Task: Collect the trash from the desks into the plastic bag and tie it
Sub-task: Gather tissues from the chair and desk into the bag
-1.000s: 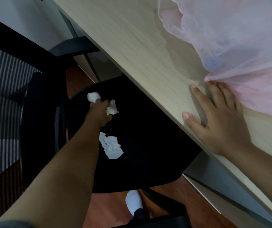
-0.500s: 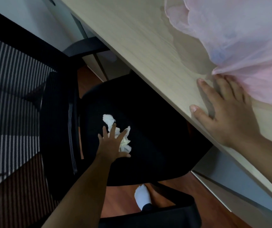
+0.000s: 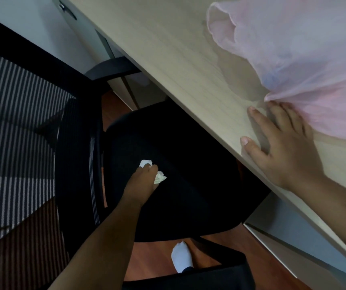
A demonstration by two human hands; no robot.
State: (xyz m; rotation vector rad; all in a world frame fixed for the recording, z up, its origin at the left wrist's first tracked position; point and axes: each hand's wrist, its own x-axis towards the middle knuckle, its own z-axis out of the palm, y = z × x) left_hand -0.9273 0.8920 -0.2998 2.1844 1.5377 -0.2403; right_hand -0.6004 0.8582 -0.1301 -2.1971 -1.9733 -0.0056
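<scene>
Left hand (image 3: 144, 182) grabs tissue (image 3: 160, 178) on the chair (image 3: 188, 143) seat!
Its grip curls round crumpled white wads. Right hand (image 3: 281, 147) lies flat, fingers spread, on the bench (image 3: 167, 49), touching the sheer pink bag (image 3: 304, 59), whose mouth gapes up-left.

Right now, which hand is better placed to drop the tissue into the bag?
Left. The left hand grips the tissue on the chair; the right hand lies flat on the desk, touching the bag.

Crumpled white tissues (image 3: 160, 178) in left hand (image 3: 141, 183) above chair seat (image 3: 188, 155); translucent pink bag (image 3: 304, 65) slumped on desk (image 3: 167, 59)
</scene>
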